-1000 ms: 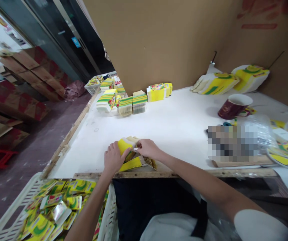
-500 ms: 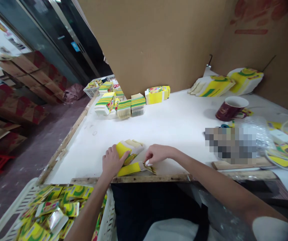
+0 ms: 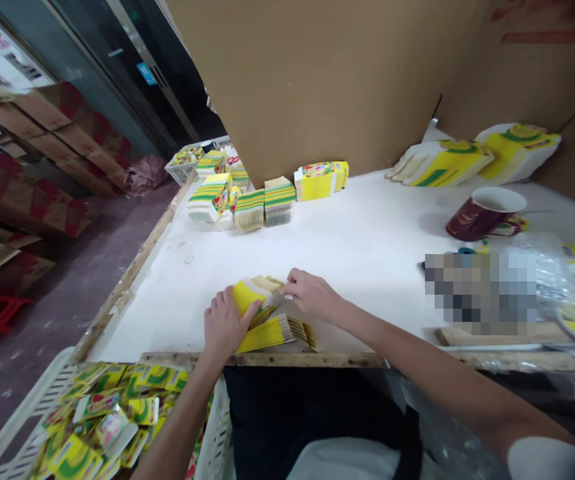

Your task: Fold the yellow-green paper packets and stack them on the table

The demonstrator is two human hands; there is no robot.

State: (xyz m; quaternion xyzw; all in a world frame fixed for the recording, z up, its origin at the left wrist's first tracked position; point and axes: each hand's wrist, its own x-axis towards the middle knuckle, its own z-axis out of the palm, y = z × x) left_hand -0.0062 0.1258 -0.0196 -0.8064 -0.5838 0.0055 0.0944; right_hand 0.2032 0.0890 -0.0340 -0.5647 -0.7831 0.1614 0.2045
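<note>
Crate point(image 3: 217, 427): filled with yellow packs point(image 3: 77, 457), below the near edge of the bench point(image 3: 347, 253).
Left hand point(image 3: 221, 321): back upward, fingers over the upper cartons' point(image 3: 247, 297) left end, thumb along their front; grip closed on them.
Upper cartons: on the bench between both hands, angled.
Lower cartons point(image 3: 262, 335): just in front, nearer the edge, ends fanned.
Flap ends point(image 3: 273, 285): apparently being worked one by one; the next move seems to call for light fingertips against a steady left hold.
Right hand point(image 3: 312, 295): reaching in from the right, thumb and forefinger together there; cannot tell whether anything is pinched.
</note>
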